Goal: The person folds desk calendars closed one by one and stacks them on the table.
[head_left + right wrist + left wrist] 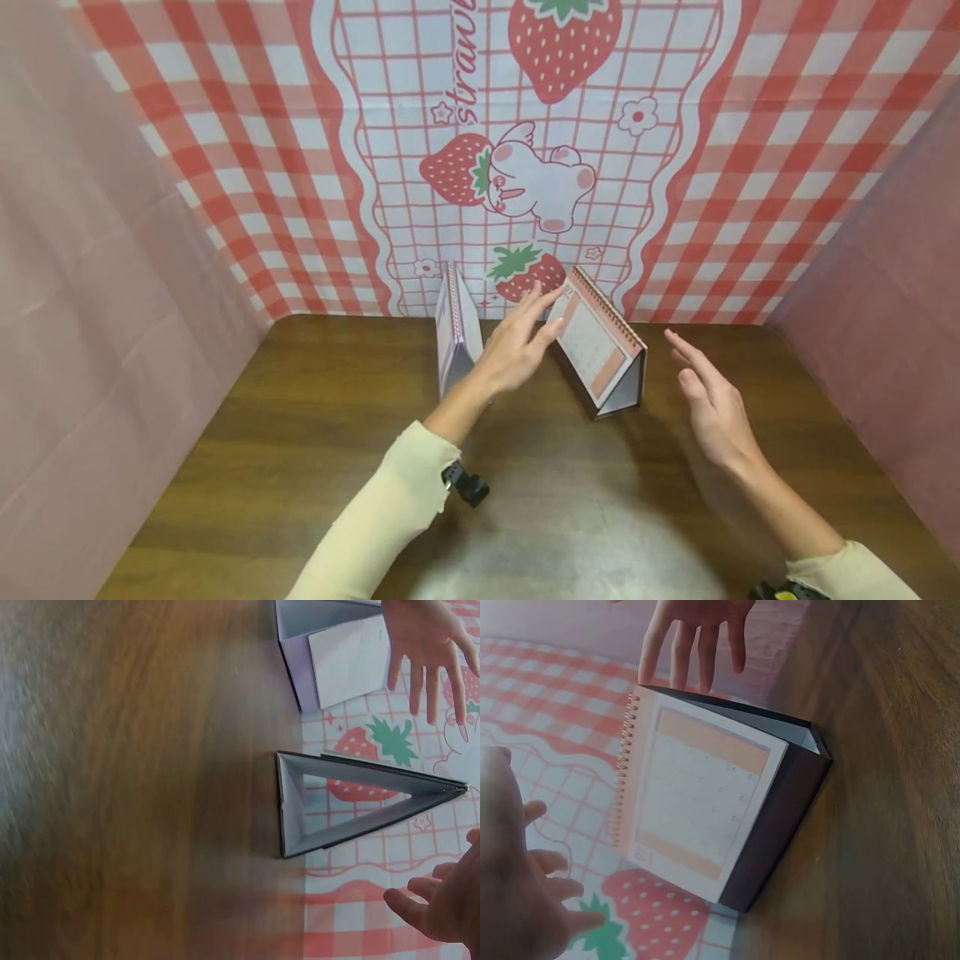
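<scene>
A pink desk calendar [592, 350] with a spiral along its top stands upright as a tent on the table. My left hand [517, 346] is at its left, fingers stretched out and overlapping its upper left corner in the head view. In the left wrist view a gap shows between that hand [517, 870] and the calendar page [697, 795]. To the calendar's right is my right hand [716, 408], apart from it, with fingers extended. The right wrist view shows the calendar's open triangular end [292, 802]. A purple desk calendar [450, 333] stands left of my left hand, partly covered by it.
Behind the calendars hangs a red-and-white checked cloth [300, 167] printed with strawberries. Pink fabric walls [90, 292] rise on both sides of the brown wooden table [300, 467]. Dark bands [467, 485] are on both wrists.
</scene>
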Available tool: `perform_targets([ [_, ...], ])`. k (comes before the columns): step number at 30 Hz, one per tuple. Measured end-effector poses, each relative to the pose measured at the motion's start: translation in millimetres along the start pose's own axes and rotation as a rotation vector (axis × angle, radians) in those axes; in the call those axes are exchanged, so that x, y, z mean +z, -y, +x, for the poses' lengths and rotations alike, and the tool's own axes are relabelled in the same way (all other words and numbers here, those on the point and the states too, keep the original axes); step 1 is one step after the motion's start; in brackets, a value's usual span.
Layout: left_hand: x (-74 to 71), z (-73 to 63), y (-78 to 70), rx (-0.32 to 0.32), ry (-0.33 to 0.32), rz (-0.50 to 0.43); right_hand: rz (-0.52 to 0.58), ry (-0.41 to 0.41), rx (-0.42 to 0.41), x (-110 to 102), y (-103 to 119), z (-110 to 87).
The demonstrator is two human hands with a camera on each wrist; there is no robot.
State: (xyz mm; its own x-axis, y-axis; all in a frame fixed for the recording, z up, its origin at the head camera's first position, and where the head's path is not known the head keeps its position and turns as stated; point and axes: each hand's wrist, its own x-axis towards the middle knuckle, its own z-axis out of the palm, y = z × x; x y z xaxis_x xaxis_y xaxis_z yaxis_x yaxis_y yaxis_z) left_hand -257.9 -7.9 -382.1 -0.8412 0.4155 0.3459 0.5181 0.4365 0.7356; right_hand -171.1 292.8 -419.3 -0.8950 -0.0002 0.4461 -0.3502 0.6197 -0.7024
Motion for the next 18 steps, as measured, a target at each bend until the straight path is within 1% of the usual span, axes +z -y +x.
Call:
perform_targets([
  [3,8.3,6.3,2.0,0.005,0.005,-0.011,0.02,-0.011,0.011,1.9,-1.5,-3.6],
  [6,14.2,11.1,5.1,-0.005,0.003,-0.025,0.048,-0.015,0.025,5.1,-1.9,-4.8],
  [13,20.0,18.5,10.8,-0.037,-0.019,-0.064,0.133,-0.035,0.071,12.3,6.0,-5.7],
  [18,25.5,24.8,14.0,-0.037,-0.018,-0.089,0.161,-0.023,0.128,15.9,5.3,-9.8],
])
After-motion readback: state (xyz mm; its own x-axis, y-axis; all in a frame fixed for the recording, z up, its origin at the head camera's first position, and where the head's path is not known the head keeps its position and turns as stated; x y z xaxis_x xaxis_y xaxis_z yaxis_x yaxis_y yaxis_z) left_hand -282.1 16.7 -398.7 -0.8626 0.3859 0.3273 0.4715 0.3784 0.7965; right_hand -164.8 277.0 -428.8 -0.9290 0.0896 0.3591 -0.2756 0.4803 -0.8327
